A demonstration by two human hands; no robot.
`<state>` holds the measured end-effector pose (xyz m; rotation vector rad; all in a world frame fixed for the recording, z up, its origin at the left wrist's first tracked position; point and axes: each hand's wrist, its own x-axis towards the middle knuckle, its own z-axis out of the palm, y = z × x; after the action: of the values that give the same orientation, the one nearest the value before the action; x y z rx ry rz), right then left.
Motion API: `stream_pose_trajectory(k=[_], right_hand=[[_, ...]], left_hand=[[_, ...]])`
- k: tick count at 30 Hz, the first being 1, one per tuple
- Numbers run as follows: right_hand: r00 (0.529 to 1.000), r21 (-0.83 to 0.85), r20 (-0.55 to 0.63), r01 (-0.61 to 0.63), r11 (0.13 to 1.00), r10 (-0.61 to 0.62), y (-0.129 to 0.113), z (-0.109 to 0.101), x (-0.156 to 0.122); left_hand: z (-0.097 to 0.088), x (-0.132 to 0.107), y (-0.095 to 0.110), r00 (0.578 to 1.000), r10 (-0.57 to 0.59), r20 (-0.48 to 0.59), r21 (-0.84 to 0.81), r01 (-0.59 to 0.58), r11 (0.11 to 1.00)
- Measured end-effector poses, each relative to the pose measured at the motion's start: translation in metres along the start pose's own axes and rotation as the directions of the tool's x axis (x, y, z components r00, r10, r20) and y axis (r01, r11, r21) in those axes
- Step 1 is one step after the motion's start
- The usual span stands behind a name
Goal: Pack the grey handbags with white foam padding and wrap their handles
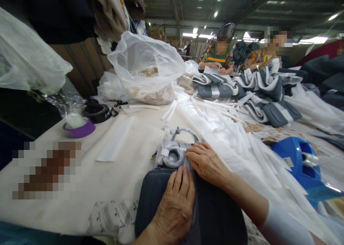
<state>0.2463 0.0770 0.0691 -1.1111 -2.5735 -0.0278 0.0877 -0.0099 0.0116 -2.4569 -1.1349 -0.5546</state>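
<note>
A dark blue-grey case (152,191) lies in front of me, with a darker panel (220,209) to its right. My left hand (176,198) rests on the case, fingers stretched forward and side by side. Its fingertips touch clear plastic wrapping (195,205) along the seam between the two parts. Just beyond them, a coiled strap in clear plastic (172,155) sits against the case's far edge. My right hand (206,162) bends its fingers over the plastic beside the coil; its thumb is hidden. A thin grey loop handle (185,131) shows behind the coil.
A white strip (115,139), a purple tape roll (80,128) and a black roll (97,110) lie left. A large clear bag (150,69) stands behind. At right are a blue tape dispenser (295,166) and many white strips (242,148). Two people work beyond stacked grey cases (215,90).
</note>
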Motion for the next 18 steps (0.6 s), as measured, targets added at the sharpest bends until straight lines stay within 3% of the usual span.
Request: stream_pose_trajectory(k=[10, 18], right_hand=[[0.982, -0.113, 0.08, -0.159, 0.981, 0.169, -0.012, 0.018, 0.005], [0.973, -0.159, 0.123, -0.173, 0.972, 0.194, -0.018, 0.015, 0.005]], left_hand=[[0.003, 0.005, -0.001, 1.0, -0.021, -0.022, -0.01, 0.021, 1.0], [0.002, 0.003, 0.001, 1.0, -0.022, -0.005, -0.023, 0.022, 1.0]])
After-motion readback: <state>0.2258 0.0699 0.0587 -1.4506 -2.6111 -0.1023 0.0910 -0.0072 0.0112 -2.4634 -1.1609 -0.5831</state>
